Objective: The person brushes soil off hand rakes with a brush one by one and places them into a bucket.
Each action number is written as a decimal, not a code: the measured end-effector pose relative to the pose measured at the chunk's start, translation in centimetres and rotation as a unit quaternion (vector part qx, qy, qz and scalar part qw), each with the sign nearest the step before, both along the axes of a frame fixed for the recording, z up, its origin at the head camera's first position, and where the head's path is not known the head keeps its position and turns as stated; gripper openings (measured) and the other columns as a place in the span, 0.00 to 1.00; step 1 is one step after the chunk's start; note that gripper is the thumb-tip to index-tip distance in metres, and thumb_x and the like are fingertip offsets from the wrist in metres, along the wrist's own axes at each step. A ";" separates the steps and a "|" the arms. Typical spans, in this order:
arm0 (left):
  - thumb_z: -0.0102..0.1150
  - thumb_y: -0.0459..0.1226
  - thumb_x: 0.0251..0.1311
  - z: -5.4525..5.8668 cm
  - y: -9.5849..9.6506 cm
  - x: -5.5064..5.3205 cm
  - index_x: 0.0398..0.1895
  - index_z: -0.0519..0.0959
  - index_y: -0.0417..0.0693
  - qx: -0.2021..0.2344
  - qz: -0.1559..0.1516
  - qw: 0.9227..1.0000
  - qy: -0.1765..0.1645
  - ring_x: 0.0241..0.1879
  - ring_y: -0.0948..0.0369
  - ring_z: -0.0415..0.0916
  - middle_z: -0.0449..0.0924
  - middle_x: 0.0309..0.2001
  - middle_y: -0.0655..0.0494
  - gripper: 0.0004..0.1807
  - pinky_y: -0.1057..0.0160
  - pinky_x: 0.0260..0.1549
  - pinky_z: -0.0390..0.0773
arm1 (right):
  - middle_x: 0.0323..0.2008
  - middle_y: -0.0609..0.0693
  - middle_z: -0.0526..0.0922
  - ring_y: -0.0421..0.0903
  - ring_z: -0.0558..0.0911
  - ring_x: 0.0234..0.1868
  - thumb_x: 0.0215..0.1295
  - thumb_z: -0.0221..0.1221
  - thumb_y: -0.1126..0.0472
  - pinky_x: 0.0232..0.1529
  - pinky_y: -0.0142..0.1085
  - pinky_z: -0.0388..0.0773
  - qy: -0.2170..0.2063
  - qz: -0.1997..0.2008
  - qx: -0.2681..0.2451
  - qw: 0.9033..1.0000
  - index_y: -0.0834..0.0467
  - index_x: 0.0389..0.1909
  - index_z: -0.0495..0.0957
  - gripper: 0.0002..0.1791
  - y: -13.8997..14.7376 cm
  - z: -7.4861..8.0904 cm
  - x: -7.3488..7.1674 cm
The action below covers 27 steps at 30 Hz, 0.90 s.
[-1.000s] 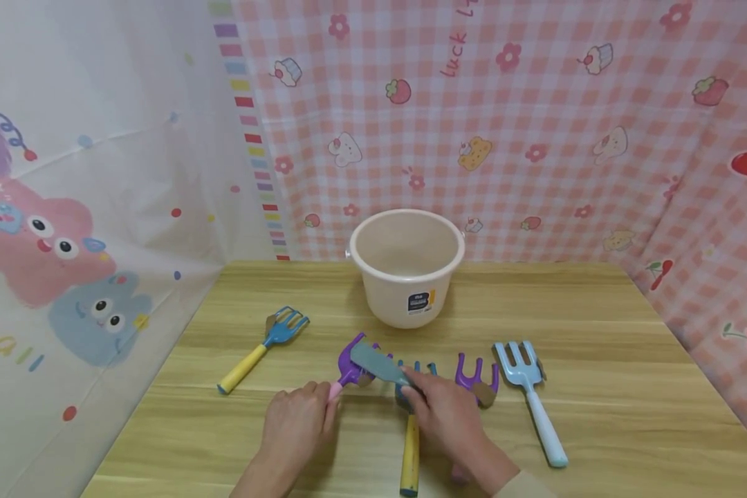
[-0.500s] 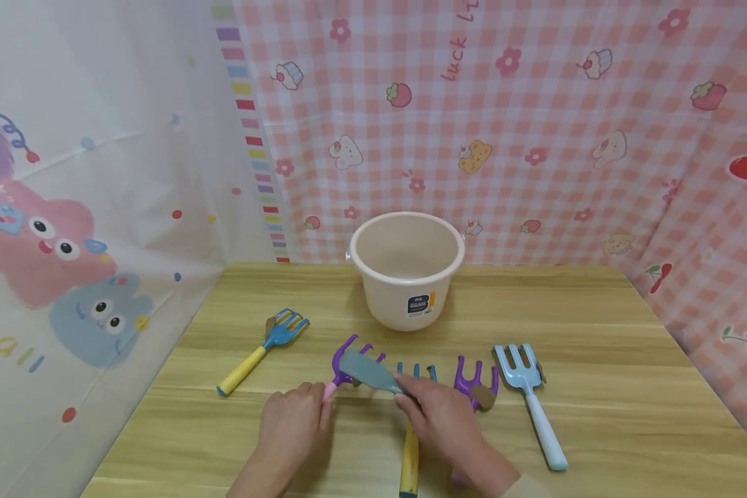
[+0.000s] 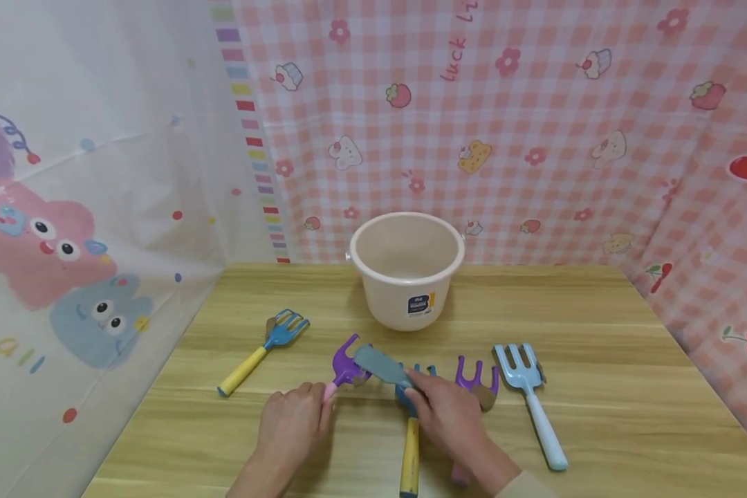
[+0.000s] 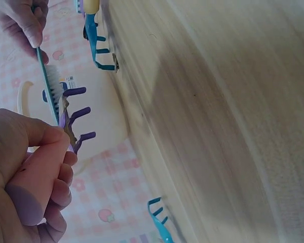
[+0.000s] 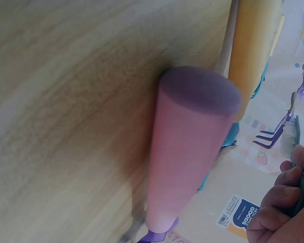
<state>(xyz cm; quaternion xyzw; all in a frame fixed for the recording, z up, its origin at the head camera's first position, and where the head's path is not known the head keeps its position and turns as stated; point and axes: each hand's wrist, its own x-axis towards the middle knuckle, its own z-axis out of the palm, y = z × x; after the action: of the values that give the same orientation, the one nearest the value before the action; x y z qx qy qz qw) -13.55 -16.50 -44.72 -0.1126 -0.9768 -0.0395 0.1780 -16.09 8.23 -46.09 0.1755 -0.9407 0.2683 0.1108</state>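
My left hand (image 3: 291, 423) grips the pink handle of a small purple hand rake (image 3: 345, 369), held just above the table. In my right hand (image 3: 451, 415) is a grey-green scrub brush (image 3: 378, 364), its white bristles (image 4: 54, 83) facing the rake's head. Brush and rake head meet or nearly meet in both wrist views. A brown patch (image 4: 68, 124) clings to the rake near the tines. Below my right hand lies a blue rake with a yellow handle (image 3: 409, 449). Beside it, partly hidden by that hand, is another purple rake (image 3: 469, 377) with a pink handle (image 5: 190, 152).
A cream bucket (image 3: 404, 297) stands upright at the back middle of the wooden table (image 3: 629, 394). To the left lies a blue rake with a yellow handle (image 3: 243, 370); to the right, a light blue rake (image 3: 538, 415). Several of the rakes bear brown patches.
The brush has slid left across the purple rake's head, then back right. The held rake has shifted slightly left since the first frame. Bucket and lying rakes stay put.
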 end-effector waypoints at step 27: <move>0.67 0.42 0.58 -0.2 0.1 0.1 0.23 0.76 0.48 0.015 -0.004 1.000 0.002 0.16 0.62 0.64 0.67 0.18 0.60 0.12 0.61 0.18 0.66 | 0.24 0.42 0.78 0.38 0.70 0.19 0.66 0.63 0.53 0.19 0.33 0.65 0.039 -0.054 0.025 0.997 0.48 0.56 0.82 0.18 0.1 0.0 -0.2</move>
<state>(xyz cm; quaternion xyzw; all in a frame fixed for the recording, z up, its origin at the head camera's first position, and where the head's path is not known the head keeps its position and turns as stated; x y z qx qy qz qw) -13.40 -16.43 -44.94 -0.1134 -0.9753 -0.0550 0.1812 -16.26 8.35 -46.07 0.1372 -0.9503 0.2308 0.1573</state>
